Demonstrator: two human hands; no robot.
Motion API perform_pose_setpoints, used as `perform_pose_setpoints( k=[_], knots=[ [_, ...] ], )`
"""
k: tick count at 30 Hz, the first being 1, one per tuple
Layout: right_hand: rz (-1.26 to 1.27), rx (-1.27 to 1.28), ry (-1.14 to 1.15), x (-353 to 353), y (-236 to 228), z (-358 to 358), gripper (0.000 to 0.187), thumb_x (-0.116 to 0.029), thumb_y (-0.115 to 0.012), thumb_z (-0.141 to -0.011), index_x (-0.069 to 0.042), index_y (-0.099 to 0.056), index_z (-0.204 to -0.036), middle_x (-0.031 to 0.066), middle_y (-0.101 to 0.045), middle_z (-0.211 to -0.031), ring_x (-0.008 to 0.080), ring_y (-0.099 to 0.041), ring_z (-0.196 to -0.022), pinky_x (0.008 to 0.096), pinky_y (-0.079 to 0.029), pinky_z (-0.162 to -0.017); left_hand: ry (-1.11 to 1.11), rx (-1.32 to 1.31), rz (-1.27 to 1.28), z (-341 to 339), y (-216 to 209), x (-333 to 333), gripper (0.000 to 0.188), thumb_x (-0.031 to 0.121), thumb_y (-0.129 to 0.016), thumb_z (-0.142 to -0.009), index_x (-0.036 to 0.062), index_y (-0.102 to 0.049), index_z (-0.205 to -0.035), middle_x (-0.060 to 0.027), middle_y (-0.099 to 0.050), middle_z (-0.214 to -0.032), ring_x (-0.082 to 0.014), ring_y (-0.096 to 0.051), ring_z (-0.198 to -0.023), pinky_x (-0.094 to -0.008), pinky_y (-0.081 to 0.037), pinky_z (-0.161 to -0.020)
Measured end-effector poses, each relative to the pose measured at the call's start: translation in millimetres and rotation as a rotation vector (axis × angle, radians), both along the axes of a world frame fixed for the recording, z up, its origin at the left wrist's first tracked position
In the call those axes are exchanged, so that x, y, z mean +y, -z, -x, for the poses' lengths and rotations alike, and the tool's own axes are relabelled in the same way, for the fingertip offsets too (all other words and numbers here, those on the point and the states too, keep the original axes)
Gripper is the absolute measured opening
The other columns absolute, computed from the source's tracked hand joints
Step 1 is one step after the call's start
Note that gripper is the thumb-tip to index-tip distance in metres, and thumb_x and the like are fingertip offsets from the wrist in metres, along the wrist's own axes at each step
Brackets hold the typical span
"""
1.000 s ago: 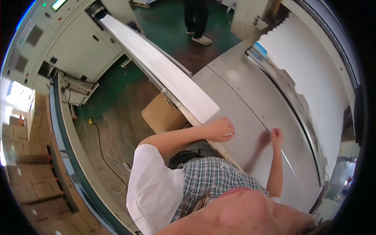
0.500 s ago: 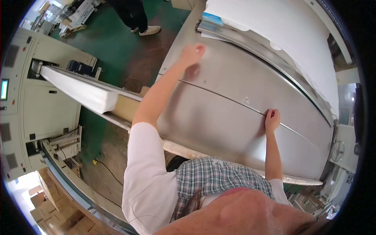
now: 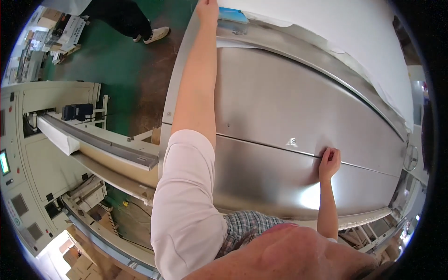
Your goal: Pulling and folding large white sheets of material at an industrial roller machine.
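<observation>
My left arm reaches far forward along the left side of the metal table (image 3: 270,88). At the top edge of the picture my left hand (image 3: 206,8) is partly cut off, beside the left end of the wide white sheet material (image 3: 317,28) and a blue patch (image 3: 232,16). Whether its fingers grip the white material cannot be made out. Close to the table's seam, my right hand (image 3: 330,163) rests on the metal with fingers curled in; anything inside them is hidden.
A metal bar (image 3: 326,70) runs along the near side of the white material. To the left, a long rail (image 3: 107,142) joins a cream machine cabinet (image 3: 42,154). Another person's shoe (image 3: 157,35) stands on the green floor. A handwheel (image 3: 410,157) is at far right.
My left hand has moved forward from above the table's left part to the white material's left end. My right hand stays curled on the table near the seam. The view has shifted.
</observation>
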State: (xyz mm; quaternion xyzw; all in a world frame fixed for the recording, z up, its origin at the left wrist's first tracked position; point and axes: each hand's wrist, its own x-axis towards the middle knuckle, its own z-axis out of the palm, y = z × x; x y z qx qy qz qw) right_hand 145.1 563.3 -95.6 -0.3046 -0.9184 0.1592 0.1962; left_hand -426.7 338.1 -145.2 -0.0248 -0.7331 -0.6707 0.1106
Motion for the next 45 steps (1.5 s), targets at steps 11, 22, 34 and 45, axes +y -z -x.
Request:
perform_pose_setpoints(
  k=[11,22,34,45],
  knots=[
    [-0.058,-0.018,-0.002,2.7,-1.3,0.2,0.013,-0.008,-0.055,-0.082,-0.002,-0.048,-0.073,0.0083,-0.047,-0.065,0.0233,-0.046,-0.057,0.0341,-0.038,-0.052,0.04,-0.026,-0.16,21.3,-8.1,30.5,0.033,0.024,-0.049,-0.087,-0.0022,-0.059,-0.104,-0.0085,-0.061,-0.098,-0.0187,-0.055,-0.09,-0.0305,-0.042,-0.08],
    [-0.046,-0.015,0.015,5.8,0.2,2.0,0.013,-0.006,-0.055,-0.081,-0.003,-0.048,-0.071,0.0076,-0.046,-0.064,0.0227,-0.044,-0.057,0.0338,-0.037,-0.053,0.527,-0.209,0.296,-6.3,-81.2,19.9,0.051,0.038,-0.054,-0.079,0.0015,-0.053,-0.116,-0.0132,-0.057,-0.111,-0.0242,-0.052,-0.102,-0.0338,-0.038,-0.09],
    [-0.049,-0.006,0.019,0.6,-0.3,1.5,0.012,-0.009,-0.056,-0.08,-0.005,-0.049,-0.072,0.0069,-0.047,-0.065,0.0243,-0.045,-0.058,0.0357,-0.038,-0.055,1.205,0.302,1.307,-71.7,-130.1,126.8,0.096,0.053,-0.075,-0.054,0.0026,-0.04,-0.128,-0.0208,-0.047,-0.124,-0.0339,-0.046,-0.114,-0.0407,-0.035,-0.098],
    [0.206,0.009,0.007,32.6,-12.8,30.6,0.012,-0.013,-0.054,-0.083,-0.002,-0.054,-0.078,0.0115,-0.054,-0.071,0.0275,-0.053,-0.064,0.0357,-0.043,-0.058,0.835,0.292,1.445,-99.0,-96.4,126.9,0.081,0.047,-0.07,-0.06,0.0187,-0.038,-0.13,-0.0079,-0.049,-0.122,-0.029,-0.042,-0.116,-0.0565,-0.026,-0.095]
  ],
)
